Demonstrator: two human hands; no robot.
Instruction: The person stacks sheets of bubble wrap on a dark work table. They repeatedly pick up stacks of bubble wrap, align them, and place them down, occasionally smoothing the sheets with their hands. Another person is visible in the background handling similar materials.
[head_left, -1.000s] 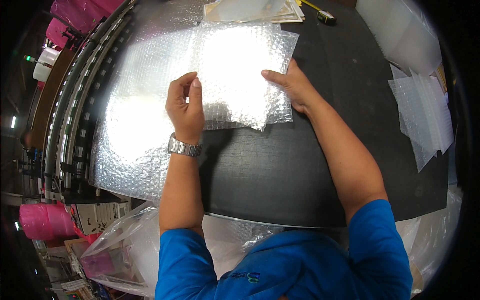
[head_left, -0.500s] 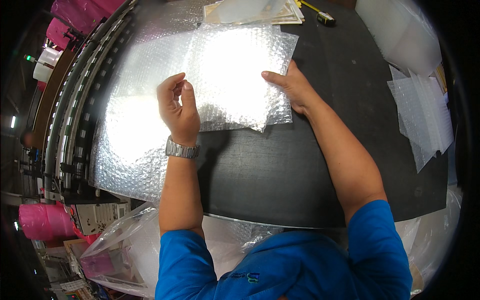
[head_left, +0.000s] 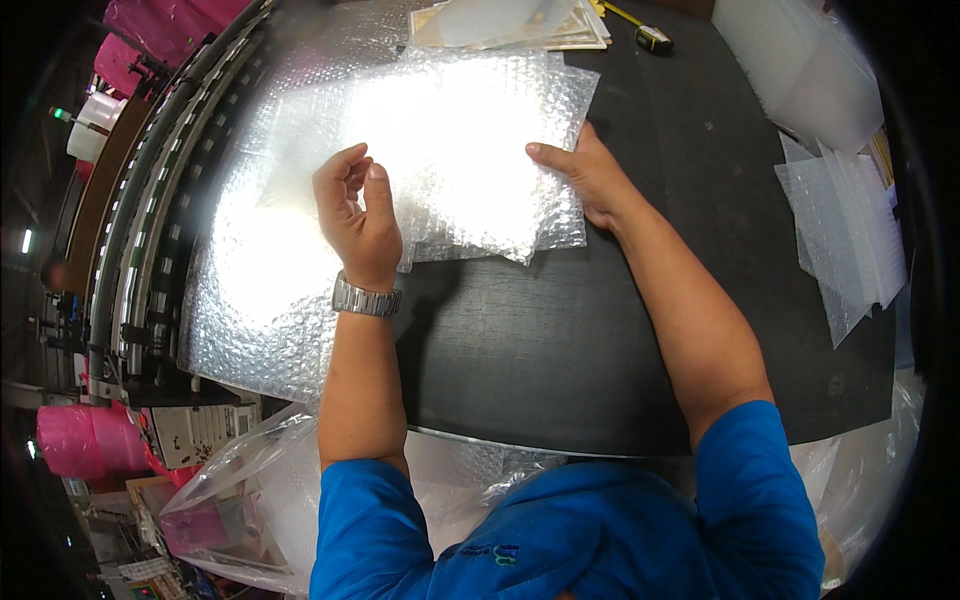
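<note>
Overlapping clear bubble wrap sheets (head_left: 555,105) lie in a loose stack on a black table (head_left: 520,350), with strong glare washing out their middle. My right hand (head_left: 592,180) grips the stack's right edge, thumb on top and fingers hidden beneath. Over the left part of the stack, my left hand (head_left: 358,215) hovers with loosely curled fingers and the thumb apart, nothing visible in it. A metal watch (head_left: 365,298) circles that wrist. More bubble wrap (head_left: 250,340) stretches left from the stack toward a machine.
Rollers (head_left: 150,210) of the machine run along the left side. A yellow and black tape measure (head_left: 652,40) and flat panels (head_left: 508,25) lie at the far edge. Translucent sheets (head_left: 850,220) and a cloudy plastic block (head_left: 805,75) sit at right. Pink wrapped rolls (head_left: 95,440) stand left.
A bubble wrap sheet beside my left hand has shifted, and its lower corner now shows near that wrist. Glare has spread leftward. Both hands stay almost in place.
</note>
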